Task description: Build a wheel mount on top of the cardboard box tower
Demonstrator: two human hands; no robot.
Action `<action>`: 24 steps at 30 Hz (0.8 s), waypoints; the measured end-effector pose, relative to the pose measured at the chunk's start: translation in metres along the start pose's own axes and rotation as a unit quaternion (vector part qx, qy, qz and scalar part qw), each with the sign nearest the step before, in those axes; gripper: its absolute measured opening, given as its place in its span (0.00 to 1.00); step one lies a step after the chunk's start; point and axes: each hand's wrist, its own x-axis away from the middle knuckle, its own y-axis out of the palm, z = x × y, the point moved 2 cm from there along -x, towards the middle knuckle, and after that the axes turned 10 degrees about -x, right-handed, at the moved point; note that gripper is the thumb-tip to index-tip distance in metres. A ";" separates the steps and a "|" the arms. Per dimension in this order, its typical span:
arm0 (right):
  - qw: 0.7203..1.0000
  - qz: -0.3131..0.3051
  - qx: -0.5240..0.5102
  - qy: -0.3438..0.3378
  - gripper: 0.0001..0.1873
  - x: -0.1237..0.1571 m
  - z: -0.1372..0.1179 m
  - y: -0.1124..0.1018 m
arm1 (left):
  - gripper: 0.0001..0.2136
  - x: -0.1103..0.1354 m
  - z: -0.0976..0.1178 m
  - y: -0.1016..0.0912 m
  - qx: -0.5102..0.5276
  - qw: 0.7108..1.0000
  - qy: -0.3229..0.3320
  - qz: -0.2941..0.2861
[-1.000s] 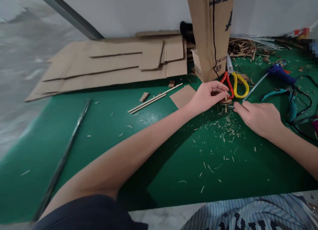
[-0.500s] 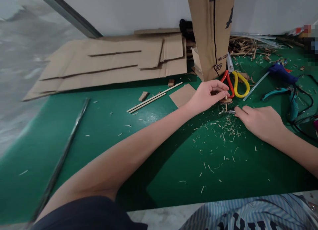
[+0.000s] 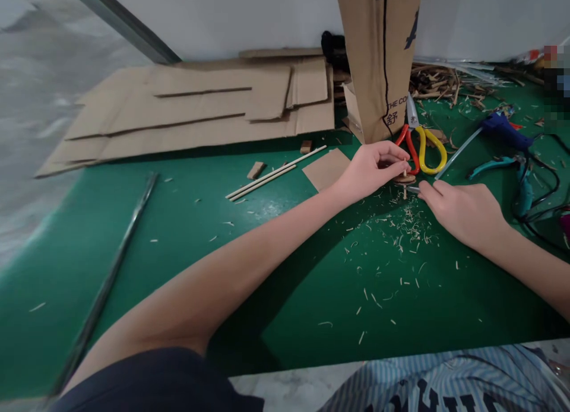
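My left hand (image 3: 370,167) pinches the upper end of a short wooden stick (image 3: 405,193), which stands upright through a small brown disc (image 3: 406,179). Close by on the right, my right hand (image 3: 465,209) is closed around a knife (image 3: 414,189); only a short length of its metal blade shows, against the stick just under the disc. Its handle is hidden in my fingers. Pale wood shavings (image 3: 412,228) lie scattered below both hands. Scissors (image 3: 430,154) with one red and one yellow handle rest just behind them.
Two thin sticks (image 3: 267,179) and a cardboard square (image 3: 327,168) lie left of my hands. Flat cardboard sheets (image 3: 200,109) and a tall cardboard box (image 3: 378,62) stand behind. A blue glue gun (image 3: 507,132) and teal pliers (image 3: 525,186) with cables are at right. A dark rod (image 3: 111,275) lies left.
The knife blade and my right hand have shifted slightly up, from the stick's lower end toward the disc. My left hand keeps its pinch on the stick.
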 end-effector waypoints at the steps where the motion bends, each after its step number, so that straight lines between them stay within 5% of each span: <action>1: 1.000 -0.012 0.000 0.000 0.20 0.001 -0.002 -0.001 | 0.05 0.000 0.000 0.000 0.000 1.000 -0.002 0.001; 6: 0.999 -0.028 -0.001 -0.016 0.20 0.007 -0.009 -0.005 | 0.05 0.000 0.002 -0.001 -0.003 1.000 0.001 -0.001; 14: 0.999 0.053 0.011 -0.002 0.18 0.003 0.002 0.002 | 0.05 0.000 0.003 -0.001 -0.005 1.000 -0.002 -0.003; 24: 0.998 -0.058 -0.009 0.000 0.23 0.008 -0.010 -0.008 | 0.05 0.001 0.002 -0.001 -0.012 1.000 0.005 -0.004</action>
